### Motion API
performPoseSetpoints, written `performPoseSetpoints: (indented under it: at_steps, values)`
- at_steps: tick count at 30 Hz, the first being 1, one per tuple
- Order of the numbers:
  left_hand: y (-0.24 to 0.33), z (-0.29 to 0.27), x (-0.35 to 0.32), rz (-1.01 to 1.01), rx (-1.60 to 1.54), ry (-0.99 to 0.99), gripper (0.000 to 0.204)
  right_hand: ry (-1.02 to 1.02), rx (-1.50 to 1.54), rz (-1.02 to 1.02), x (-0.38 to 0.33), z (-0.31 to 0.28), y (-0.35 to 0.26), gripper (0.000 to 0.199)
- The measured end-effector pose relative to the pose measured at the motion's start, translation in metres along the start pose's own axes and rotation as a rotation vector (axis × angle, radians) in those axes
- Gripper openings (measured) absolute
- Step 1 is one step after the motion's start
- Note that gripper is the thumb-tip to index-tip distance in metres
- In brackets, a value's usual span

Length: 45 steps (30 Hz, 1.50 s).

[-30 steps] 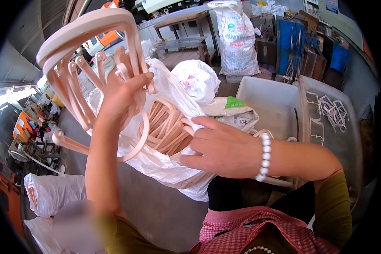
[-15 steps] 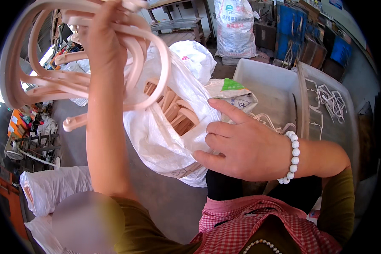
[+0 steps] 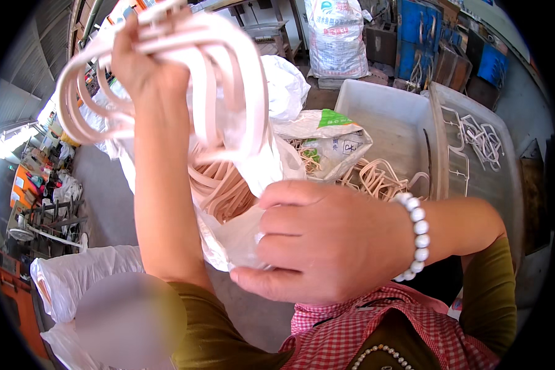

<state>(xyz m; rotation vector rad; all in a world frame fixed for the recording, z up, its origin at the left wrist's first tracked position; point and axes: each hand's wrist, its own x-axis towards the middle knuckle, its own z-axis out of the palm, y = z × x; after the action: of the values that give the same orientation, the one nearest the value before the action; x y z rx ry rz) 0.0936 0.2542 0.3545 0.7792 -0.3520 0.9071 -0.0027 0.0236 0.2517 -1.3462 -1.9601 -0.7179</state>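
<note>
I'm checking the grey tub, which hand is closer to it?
Right. The right hand grips the white bag just beside the grey tub; the left hand is raised far off, holding pink hangers.

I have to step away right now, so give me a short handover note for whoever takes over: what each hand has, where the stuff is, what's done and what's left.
Left hand: raised high, shut on a bundle of pale pink plastic hangers.
Right hand: gripping the rim of the white plastic bag, holding it open.
More pink hangers lie inside that bag; a loose pile sits in the grey tub behind, beside a smaller printed bag.
Done: one bundle is out of the bag and in hand.
Left: the hangers in the bag; where the lifted bundle goes cannot be told.
</note>
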Motion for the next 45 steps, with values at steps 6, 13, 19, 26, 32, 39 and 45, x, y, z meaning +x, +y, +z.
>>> performPoseSetpoints:
  at_steps: [6, 13, 19, 26, 32, 39, 45]
  values:
    - [0.016, -0.061, -0.048, -0.159, 0.117, -0.123, 0.05, -0.372, -0.051, 0.201, -0.019, -0.024, 0.035, 0.045]
    - [0.041, -0.081, -0.053, -0.132, 0.135, -0.28, 0.062, -0.55, 0.494, 0.972, 0.007, -0.03, 0.093, 0.048]
    - [0.04, -0.076, -0.048, -0.129, 0.145, -0.297, 0.058, -0.51, -0.104, 0.774, 0.021, 0.024, 0.131, 0.054]
    - [0.024, -0.058, -0.048, -0.185, 0.144, -0.335, 0.055, -0.765, -0.039, 1.018, -0.005, 0.052, 0.16, 0.043]
    - [0.025, -0.068, -0.074, -0.323, 0.546, -0.533, 0.049, 0.275, 0.304, 1.252, -0.013, -0.001, 0.186, 0.033]
    - [0.033, -0.085, -0.119, -0.635, 1.072, -0.602, 0.039, 0.557, 0.52, 1.011, -0.019, -0.015, 0.16, 0.031]
    - [0.03, -0.101, -0.111, -0.836, 1.278, -0.886, 0.05, 0.542, 0.615, 1.0, -0.019, -0.017, 0.15, 0.03]
